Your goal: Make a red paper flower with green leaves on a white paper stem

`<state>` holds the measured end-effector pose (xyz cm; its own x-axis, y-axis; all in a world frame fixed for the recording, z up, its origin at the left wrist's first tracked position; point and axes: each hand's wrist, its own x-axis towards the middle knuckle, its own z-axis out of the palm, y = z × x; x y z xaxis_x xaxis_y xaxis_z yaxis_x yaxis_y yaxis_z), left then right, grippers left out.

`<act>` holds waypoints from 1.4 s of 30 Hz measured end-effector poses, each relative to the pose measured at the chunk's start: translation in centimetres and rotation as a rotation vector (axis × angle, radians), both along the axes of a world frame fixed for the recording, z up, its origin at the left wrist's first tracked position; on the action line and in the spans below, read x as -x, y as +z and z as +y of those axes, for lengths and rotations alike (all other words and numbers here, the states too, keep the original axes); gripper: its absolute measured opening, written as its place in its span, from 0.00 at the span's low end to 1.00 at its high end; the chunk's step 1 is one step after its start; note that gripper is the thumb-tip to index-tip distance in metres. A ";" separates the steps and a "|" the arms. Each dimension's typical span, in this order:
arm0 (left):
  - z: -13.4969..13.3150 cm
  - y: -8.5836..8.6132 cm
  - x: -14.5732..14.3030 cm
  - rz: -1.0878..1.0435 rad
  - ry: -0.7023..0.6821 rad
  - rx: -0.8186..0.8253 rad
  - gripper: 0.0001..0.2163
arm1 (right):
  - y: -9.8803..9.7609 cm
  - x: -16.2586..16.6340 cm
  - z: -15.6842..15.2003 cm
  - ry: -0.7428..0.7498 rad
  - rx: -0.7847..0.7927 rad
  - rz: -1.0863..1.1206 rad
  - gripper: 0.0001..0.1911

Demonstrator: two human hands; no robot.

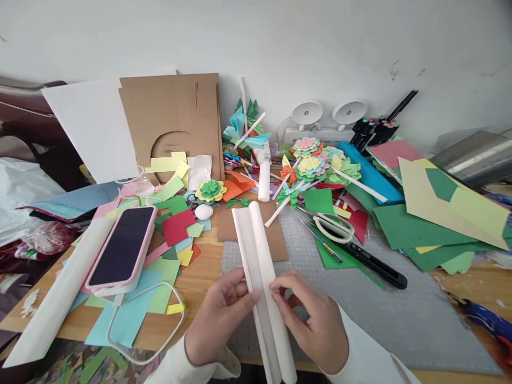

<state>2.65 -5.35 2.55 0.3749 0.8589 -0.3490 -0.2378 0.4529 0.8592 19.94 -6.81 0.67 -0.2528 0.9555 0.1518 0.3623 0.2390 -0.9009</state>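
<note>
A partly rolled sheet of white paper point(262, 282) stretches away from me over the table's near edge. Its right side forms a thick tube, and its left edge curls up, leaving a flat strip between. My left hand point(224, 309) grips the left edge, thumb on top and fingers curled beneath. At the right, my right hand point(310, 317) has its thumb and index finger closed on the tube's outer side. Beyond the paper's far end lies a piece of brown cardboard point(276, 242). Scissors point(334, 226) and a black utility knife point(376, 264) rest right of the paper.
A grey cutting mat point(400, 330) lies under my work. Left are a pink-cased phone point(122, 250) with a white cable and a long white paper roll point(64, 293). Paper flowers point(312, 165) and cardboard sheets point(172, 117) stand behind. A blue-handled tool point(486, 320) lies right.
</note>
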 end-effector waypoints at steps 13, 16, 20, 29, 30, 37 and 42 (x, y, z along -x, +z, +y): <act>4.2 -0.6 0.5 0.192 0.014 -0.001 0.15 | -1.5 -0.6 5.8 0.102 0.545 0.339 0.17; 6.2 -0.6 0.7 0.138 -0.007 0.064 0.18 | -1.9 -0.7 8.5 0.106 0.500 0.275 0.17; 8.4 -0.9 1.0 0.142 0.031 0.126 0.21 | -2.5 0.0 10.3 0.031 0.348 0.146 0.13; 9.3 -2.4 1.6 0.141 0.057 0.173 0.17 | -0.7 -2.8 9.7 -0.073 -0.028 -0.253 0.05; 9.4 -2.5 1.7 0.137 0.051 0.177 0.17 | -0.4 -4.2 9.7 -0.120 -0.126 -0.398 0.08; 9.7 -2.8 1.9 0.103 0.020 0.165 0.20 | -0.8 -12.3 11.2 -0.292 -0.003 -1.132 0.10; 9.6 -3.3 2.3 0.103 0.033 0.123 0.19 | -1.4 -13.0 13.3 -0.268 0.028 -1.105 0.06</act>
